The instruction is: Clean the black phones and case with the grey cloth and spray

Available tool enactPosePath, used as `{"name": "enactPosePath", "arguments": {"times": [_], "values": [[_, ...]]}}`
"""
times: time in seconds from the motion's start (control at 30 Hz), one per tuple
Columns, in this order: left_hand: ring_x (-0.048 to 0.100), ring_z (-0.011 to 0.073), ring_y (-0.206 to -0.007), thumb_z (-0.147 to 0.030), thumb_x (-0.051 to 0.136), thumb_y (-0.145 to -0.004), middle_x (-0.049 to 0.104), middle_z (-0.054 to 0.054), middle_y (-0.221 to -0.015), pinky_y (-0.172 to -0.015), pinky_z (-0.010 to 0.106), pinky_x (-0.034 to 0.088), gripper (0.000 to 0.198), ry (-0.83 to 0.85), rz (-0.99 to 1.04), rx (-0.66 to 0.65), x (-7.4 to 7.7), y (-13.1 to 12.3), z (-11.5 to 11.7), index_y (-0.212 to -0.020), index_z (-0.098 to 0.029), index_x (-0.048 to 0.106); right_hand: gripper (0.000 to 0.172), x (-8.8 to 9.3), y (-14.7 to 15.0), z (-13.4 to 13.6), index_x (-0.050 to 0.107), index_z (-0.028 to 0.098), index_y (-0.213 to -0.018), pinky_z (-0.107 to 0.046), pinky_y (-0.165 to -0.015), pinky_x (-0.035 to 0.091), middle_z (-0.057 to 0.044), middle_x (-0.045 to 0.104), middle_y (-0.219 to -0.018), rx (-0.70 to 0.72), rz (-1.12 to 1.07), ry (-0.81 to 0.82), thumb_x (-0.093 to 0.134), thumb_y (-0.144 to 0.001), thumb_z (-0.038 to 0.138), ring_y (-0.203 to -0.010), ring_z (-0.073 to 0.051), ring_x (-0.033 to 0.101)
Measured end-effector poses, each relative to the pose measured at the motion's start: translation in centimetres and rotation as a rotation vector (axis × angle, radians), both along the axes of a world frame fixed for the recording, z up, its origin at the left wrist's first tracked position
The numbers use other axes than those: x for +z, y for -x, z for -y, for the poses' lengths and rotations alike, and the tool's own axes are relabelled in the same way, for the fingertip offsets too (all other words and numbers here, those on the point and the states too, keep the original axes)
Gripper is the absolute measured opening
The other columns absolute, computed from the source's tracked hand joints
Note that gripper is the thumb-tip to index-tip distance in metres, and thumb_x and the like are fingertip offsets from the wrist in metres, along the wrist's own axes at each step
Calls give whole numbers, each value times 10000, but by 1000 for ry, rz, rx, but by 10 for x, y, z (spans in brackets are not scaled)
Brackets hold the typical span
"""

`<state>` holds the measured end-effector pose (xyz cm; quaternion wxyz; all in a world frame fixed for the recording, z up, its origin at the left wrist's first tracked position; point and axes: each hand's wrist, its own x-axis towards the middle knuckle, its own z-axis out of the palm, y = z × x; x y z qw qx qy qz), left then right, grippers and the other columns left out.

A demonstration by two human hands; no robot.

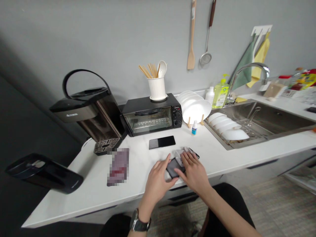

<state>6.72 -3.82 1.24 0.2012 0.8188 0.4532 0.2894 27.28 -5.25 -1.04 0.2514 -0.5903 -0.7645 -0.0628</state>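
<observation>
A dark smartphone (174, 168) lies at a slant near the counter's front edge. My left hand (157, 177) grips its left end, with the thumb along the near side and the fingers at the far side. Under the fingers of my right hand (194, 171) is a crumpled pale grey cloth or wipe (178, 154), pressed onto the phone's right part. That hand covers much of the cloth and part of the phone. Just beyond them a second black phone (162, 142) rests flat, screen up. A small white bottle with a blue label (194, 128) stands farther back.
A pixelated purplish item (118, 167) lies left of my hands. Behind it stands a dark drink dispenser (98, 115), with a dark cylindrical container (46, 172) at far left. A toaster oven (150, 117), plate rack (196, 110) and sink (274, 115) line the back and right.
</observation>
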Motion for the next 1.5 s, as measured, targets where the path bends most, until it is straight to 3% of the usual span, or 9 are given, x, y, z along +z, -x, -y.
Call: {"name": "enactPosePath", "arguments": {"times": [0.17, 0.3, 0.5, 0.83, 0.97, 1.13, 1.23, 1.4, 1.5], "values": [[598, 301, -1177, -143, 756, -796, 675, 85, -1302, -1017, 473, 533, 990, 40, -42, 11, -4, 6, 0, -1645, -327, 282, 648, 8, 54, 34, 622, 54, -1398, -518, -1206, 418, -223, 642, -1429, 189, -130, 75, 616, -988, 556, -1363, -348, 590], [578, 295, -1241, -160, 783, -805, 660, 74, -1368, -1070, 479, 499, 1013, 34, -35, 27, -5, 5, 3, -1650, -339, 253, 494, 14, 26, 46, 645, 175, -1382, -507, -1204, 416, -125, 695, -1387, 252, -145, 121, 552, -1040, 519, -1344, -291, 615], [595, 304, -1229, -283, 836, -814, 669, 70, -1385, -1077, 506, 489, 991, -4, -10, 13, -2, -1, 3, -1636, -337, 285, 487, 5, -45, 11, 600, 154, -1431, -571, -1177, 414, -154, 649, -1443, 31, 3, 23, 484, -1078, 467, -1356, -321, 602], [598, 300, -1215, -110, 754, -790, 664, 90, -1321, -1033, 471, 535, 986, 46, -43, 39, -4, 4, 1, -1639, -318, 298, 610, 9, 51, 35, 619, 113, -1415, -519, -1203, 415, -169, 659, -1426, 229, -181, 79, 603, -1002, 560, -1372, -327, 586], [585, 308, -1244, -171, 794, -814, 653, 98, -1355, -1061, 496, 510, 993, 18, -21, 55, -5, 4, 1, -1645, -320, 271, 447, 12, 16, 34, 653, 200, -1378, -544, -1206, 396, -120, 693, -1391, 272, -153, 109, 553, -1050, 487, -1369, -294, 595], [609, 308, -1228, -267, 822, -823, 674, 86, -1370, -1075, 520, 498, 970, -27, -4, 23, -4, -3, 0, -1633, -328, 292, 445, 8, -33, 4, 623, 174, -1417, -614, -1184, 382, -152, 652, -1437, 37, -18, 18, 490, -1080, 432, -1351, -328, 607], [608, 305, -1232, -247, 816, -818, 672, 88, -1369, -1082, 518, 497, 962, -24, -6, 29, -5, -3, -2, -1630, -320, 306, 514, 5, -13, 3, 632, 125, -1405, -607, -1179, 388, -182, 645, -1438, 9, -21, -4, 539, -1049, 484, -1358, -363, 593], [615, 294, -1202, -147, 780, -796, 657, 101, -1327, -1046, 486, 528, 992, 29, -30, 43, -7, 3, -2, -1641, -310, 287, 606, 8, 24, 16, 623, 169, -1428, -501, -1205, 397, -137, 660, -1434, 295, -91, 65, 584, -1001, 598, -1367, -301, 594], [605, 306, -1223, -205, 798, -817, 657, 94, -1336, -1070, 513, 505, 969, 9, -13, 43, -5, 2, -1, -1633, -325, 292, 432, 11, 11, 5, 677, 211, -1356, -560, -1193, 387, -125, 715, -1353, 155, -84, 47, 523, -1060, 486, -1339, -300, 620]]}}
